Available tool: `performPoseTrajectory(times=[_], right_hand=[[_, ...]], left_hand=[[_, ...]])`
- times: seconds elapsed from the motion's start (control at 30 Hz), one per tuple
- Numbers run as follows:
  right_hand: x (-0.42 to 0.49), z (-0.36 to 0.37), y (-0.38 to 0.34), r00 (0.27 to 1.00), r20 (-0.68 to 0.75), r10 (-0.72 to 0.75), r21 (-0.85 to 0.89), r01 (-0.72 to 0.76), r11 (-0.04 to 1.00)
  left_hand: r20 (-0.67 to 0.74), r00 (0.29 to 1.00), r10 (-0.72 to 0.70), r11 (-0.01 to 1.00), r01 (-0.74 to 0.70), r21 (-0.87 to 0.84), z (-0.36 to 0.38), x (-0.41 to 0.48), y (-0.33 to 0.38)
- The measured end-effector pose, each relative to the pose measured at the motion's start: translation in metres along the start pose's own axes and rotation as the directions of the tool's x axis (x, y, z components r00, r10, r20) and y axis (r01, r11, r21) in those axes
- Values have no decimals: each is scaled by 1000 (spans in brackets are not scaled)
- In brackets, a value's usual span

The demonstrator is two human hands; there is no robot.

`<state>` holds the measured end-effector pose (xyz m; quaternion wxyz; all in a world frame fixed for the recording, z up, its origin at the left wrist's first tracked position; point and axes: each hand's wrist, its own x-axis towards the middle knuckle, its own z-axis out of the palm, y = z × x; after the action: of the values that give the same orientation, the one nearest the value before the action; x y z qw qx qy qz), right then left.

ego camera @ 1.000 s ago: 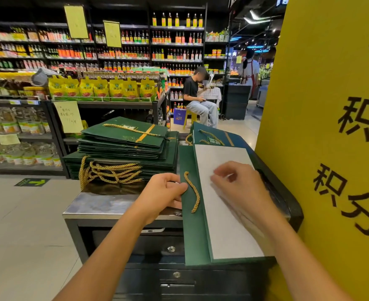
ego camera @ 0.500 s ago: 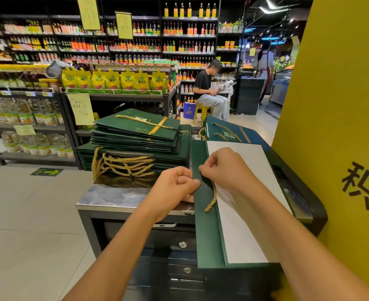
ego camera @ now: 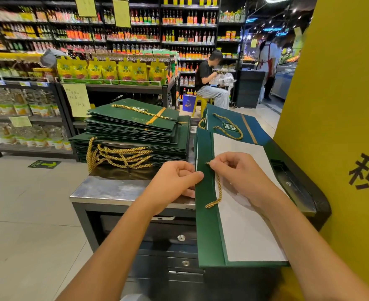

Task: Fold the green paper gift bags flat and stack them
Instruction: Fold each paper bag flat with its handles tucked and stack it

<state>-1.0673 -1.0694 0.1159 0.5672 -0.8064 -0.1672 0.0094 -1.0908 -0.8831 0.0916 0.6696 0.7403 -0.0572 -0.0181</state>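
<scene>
A green paper gift bag (ego camera: pixel 209 233) lies flat on the counter before me, its white inner side (ego camera: pixel 248 224) facing up. My left hand (ego camera: pixel 174 183) pinches the bag's left green edge. My right hand (ego camera: pixel 237 174) pinches the end of the gold rope handle (ego camera: pixel 217 192) at that edge; the rope hangs down in a loop. A tall stack of folded green bags (ego camera: pixel 135 129) with gold handles sits to the left on the counter. More green bags (ego camera: pixel 233 124) lie behind the one I hold.
The steel counter top (ego camera: pixel 118 189) has drawers below. A yellow pillar (ego camera: pixel 335 127) stands close on the right. Shelves of bottles and yellow packets (ego camera: pixel 111 71) fill the back. A seated person (ego camera: pixel 209 83) and a standing person (ego camera: pixel 268 59) are far behind.
My right hand moved from lying on the white paper to the bag's left edge and took hold of the rope end. The left hand stayed on the edge. The camera view shifted slightly.
</scene>
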Motion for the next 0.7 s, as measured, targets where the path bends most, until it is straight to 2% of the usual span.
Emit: performPoseTrajectory(times=[0.13,0.2,0.3,0.37,0.43,0.53,0.6,0.7], right_hand=[[1,-7,6,998,-70,1,85,5,996],[1,-13,11,995,-97,27,231,-4,973],[1,-21,16,995,-90,32,513,18,858],[2,-23,17,996,-85,26,573,28,819],[2,-21,17,994,-95,54,522,4,853],[-2,-19,10,986,-163,42,233,-3,972],[-7,-17,4,981,-194,-29,63,42,997],[-19,-17,6,974,-167,-152,-43,147,988]], left_hand=[[-3,1000,-6,999,6,32,-1,1,-1],[2,1000,-8,1000,8,26,-1,1,0],[8,1000,-9,1000,9,20,-1,1,0],[13,1000,-17,1000,16,12,-2,0,1],[12,1000,-24,1000,23,9,-2,0,2],[-8,1000,-22,1000,22,3,-1,-2,2],[-24,999,-24,1000,24,-8,-2,-2,2],[-40,999,-27,1000,27,-3,-2,-1,2]])
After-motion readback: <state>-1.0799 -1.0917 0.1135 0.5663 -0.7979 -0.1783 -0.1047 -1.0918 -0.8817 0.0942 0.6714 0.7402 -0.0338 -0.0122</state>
